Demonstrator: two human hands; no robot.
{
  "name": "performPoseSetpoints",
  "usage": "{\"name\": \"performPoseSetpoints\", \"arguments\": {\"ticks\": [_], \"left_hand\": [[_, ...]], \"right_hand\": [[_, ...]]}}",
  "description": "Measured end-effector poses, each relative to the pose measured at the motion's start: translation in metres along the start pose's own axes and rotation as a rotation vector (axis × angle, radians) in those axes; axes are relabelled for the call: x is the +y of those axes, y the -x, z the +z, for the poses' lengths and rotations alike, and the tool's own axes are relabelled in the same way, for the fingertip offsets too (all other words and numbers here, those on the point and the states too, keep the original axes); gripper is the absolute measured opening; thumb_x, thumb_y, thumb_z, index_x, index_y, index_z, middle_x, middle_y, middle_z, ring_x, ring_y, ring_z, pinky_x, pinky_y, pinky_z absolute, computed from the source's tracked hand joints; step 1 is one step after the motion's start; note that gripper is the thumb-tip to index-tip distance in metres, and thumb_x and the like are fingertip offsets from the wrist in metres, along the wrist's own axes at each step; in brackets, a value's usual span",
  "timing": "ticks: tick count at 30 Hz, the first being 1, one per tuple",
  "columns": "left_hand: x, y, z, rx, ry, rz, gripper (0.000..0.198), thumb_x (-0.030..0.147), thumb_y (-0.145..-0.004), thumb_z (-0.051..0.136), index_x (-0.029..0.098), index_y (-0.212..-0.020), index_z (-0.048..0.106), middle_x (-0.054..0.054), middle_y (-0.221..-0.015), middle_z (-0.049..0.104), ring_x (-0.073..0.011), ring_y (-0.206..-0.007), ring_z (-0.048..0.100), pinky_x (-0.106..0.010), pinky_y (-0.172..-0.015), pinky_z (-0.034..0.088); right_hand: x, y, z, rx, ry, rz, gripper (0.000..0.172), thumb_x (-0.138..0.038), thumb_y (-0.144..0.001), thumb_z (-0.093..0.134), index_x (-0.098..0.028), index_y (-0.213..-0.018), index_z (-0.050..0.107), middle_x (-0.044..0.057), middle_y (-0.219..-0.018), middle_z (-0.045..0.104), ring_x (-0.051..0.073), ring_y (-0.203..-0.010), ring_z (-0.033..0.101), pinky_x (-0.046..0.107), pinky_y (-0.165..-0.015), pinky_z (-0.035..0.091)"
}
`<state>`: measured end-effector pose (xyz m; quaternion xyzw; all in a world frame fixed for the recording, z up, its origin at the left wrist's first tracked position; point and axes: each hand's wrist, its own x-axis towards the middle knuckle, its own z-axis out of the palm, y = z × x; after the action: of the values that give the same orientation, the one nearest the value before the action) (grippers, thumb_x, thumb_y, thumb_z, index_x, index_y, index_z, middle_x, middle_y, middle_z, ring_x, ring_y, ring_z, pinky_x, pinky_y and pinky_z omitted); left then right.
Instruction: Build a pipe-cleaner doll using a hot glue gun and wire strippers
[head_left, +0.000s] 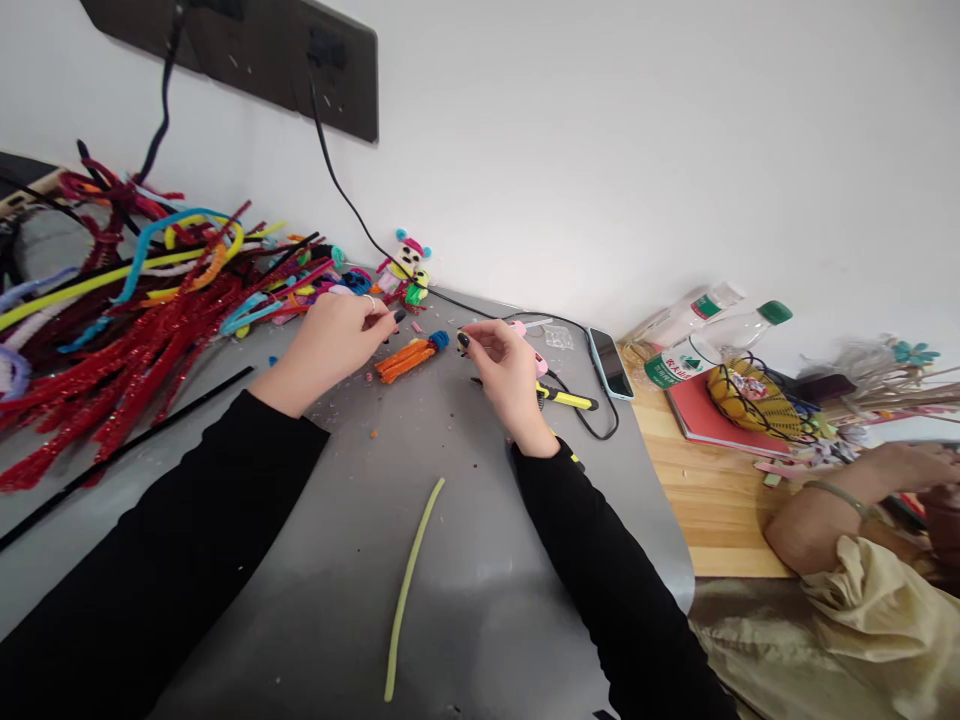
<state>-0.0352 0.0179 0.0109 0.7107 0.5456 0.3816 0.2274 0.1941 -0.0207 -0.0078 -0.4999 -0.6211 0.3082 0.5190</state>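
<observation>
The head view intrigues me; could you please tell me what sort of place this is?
It looks like a craft workspace, home or workshop unclear: the grey tabletop holds a heap of fuzzy stems, small fuzzy figures and an orange fuzzy bundle.

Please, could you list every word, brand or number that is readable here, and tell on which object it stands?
"农夫山泉": the large characters, as they appear, on the front label of the green-capped bottle; the smaller print is too blurred.
Rear label, on the bottle behind: too small to read.
I can read no other text.
</observation>
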Motion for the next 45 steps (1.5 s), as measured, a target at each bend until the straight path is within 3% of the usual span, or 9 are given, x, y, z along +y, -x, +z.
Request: {"name": "performPoseSetpoints", "arguments": {"ticks": [4,7,12,17,24,30,39,45], "left_hand": [[-0.001,0.002,0.007,-0.125,-0.155,-0.007,0.028,0.048,-0.082,0.067,0.026,-0.064,0.07,-0.007,-0.065,0.073,-0.0276,-0.065,0.064,-0.034,-0.061,0.043],[-0.007,0.001,0.009,-0.216,-0.09,-0.011,0.028,0.055,-0.074,0.074,0.027,-0.068,0.073,-0.005,-0.065,0.075,-0.0242,-0.056,0.064,-0.032,-0.053,0.042],[-0.017,-0.002,0.012,-0.288,0.044,-0.077,0.023,0.05,-0.07,0.074,0.027,-0.07,0.075,-0.003,-0.064,0.074,-0.019,-0.041,0.056,-0.031,-0.042,0.04],[-0.006,-0.001,0.011,-0.342,0.221,-0.22,0.021,0.045,-0.072,0.075,0.024,-0.075,0.071,-0.005,-0.062,0.071,-0.0221,-0.05,0.064,-0.028,-0.039,0.044],[0.012,0.007,0.015,-0.303,0.435,-0.285,0.028,0.043,-0.081,0.071,0.022,-0.099,0.072,-0.005,-0.074,0.074,-0.0197,-0.059,0.064,-0.024,-0.038,0.035],[0.022,0.012,0.03,-0.225,0.578,-0.253,0.033,0.05,-0.082,0.074,0.021,-0.095,0.063,-0.007,-0.09,0.075,-0.0225,-0.081,0.071,-0.031,-0.068,0.055],[0.026,0.015,0.036,-0.181,0.69,-0.289,0.034,0.046,-0.083,0.075,0.021,-0.098,0.059,-0.005,-0.09,0.07,-0.02,-0.082,0.068,-0.031,-0.072,0.055],[0.031,0.018,0.035,-0.17,0.665,-0.234,0.037,0.051,-0.08,0.078,0.021,-0.091,0.059,-0.003,-0.089,0.068,-0.0192,-0.082,0.067,-0.03,-0.072,0.054]], "right_hand": [[0.001,-0.001,0.0,0.036,0.015,0.028,0.006,-0.025,-0.087,0.067,-0.022,-0.09,0.07,0.004,-0.093,0.077,0.018,-0.087,0.072,0.033,-0.08,0.059],[0.001,-0.001,-0.001,0.061,0.04,0.024,0.005,-0.025,-0.085,0.068,-0.022,-0.088,0.072,0.005,-0.094,0.077,0.019,-0.087,0.072,0.033,-0.08,0.06],[0.003,-0.002,0.001,0.011,-0.08,0.102,0.01,-0.031,-0.084,0.071,-0.021,-0.087,0.072,0.002,-0.085,0.077,0.017,-0.075,0.073,0.034,-0.076,0.063],[0.004,-0.002,0.003,-0.015,-0.198,0.145,0.024,-0.042,-0.082,0.078,-0.02,-0.088,0.071,0.001,-0.081,0.076,0.015,-0.072,0.073,0.033,-0.074,0.065],[-0.004,-0.001,0.005,0.033,-0.245,0.12,0.033,-0.05,-0.081,0.081,-0.021,-0.088,0.067,0.0,-0.083,0.074,0.013,-0.073,0.069,0.031,-0.074,0.064],[-0.011,0.004,0.006,0.084,-0.235,0.03,0.026,-0.047,-0.089,0.074,-0.023,-0.094,0.067,0.002,-0.093,0.074,0.015,-0.081,0.07,0.033,-0.078,0.062],[-0.009,0.004,0.011,0.102,-0.288,0.0,0.028,-0.045,-0.088,0.076,-0.023,-0.097,0.061,0.002,-0.095,0.07,0.015,-0.086,0.069,0.03,-0.076,0.061],[-0.009,0.006,0.012,0.136,-0.29,-0.022,0.033,-0.047,-0.089,0.076,-0.025,-0.098,0.053,0.002,-0.097,0.066,0.015,-0.09,0.067,0.03,-0.08,0.061]]}}
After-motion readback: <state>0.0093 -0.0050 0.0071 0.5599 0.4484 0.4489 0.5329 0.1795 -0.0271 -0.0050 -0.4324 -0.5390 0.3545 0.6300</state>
